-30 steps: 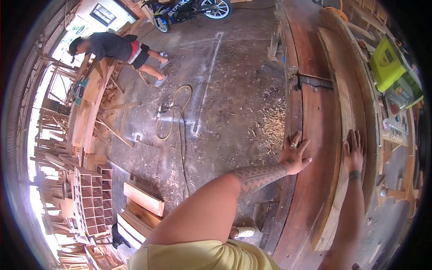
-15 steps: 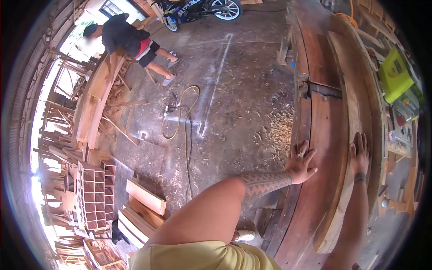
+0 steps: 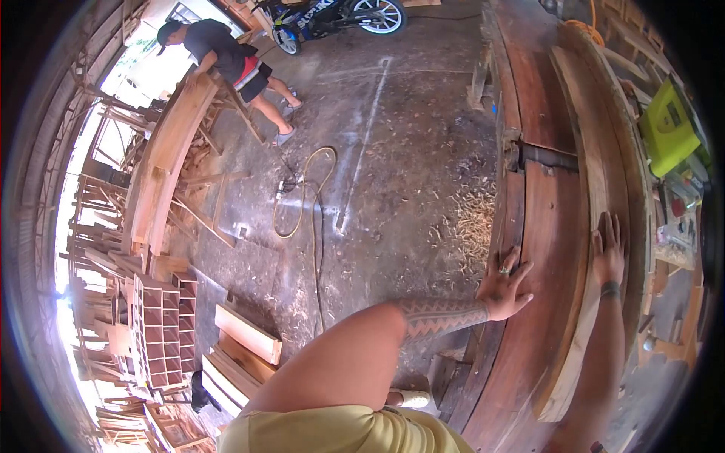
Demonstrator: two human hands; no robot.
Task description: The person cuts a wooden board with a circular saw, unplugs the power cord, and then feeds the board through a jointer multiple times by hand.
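My left hand (image 3: 504, 293), with a ring and a patterned forearm, rests with spread fingers on the near-side edge of a long reddish-brown bed (image 3: 550, 219). A dark slot (image 3: 550, 157) crosses that bed ahead of the hand. Along the bed's right side runs a long pale-edged wooden plank (image 3: 580, 317). My right hand (image 3: 609, 255), a dark band at its wrist, lies on the plank with fingers stretched forward. Neither hand wraps round anything.
Curly wood shavings (image 3: 474, 223) and a looped cable (image 3: 313, 189) lie on the floor. A co-worker (image 3: 219, 57) leans over a long board (image 3: 170, 158) at left. A motorbike (image 3: 332, 19) stands behind; a green case (image 3: 668, 128) sits at right.
My right hand has shifted slightly forward along with the plank, while the left sits a little nearer to me. The co-worker has moved a bit to the right and turned the head.
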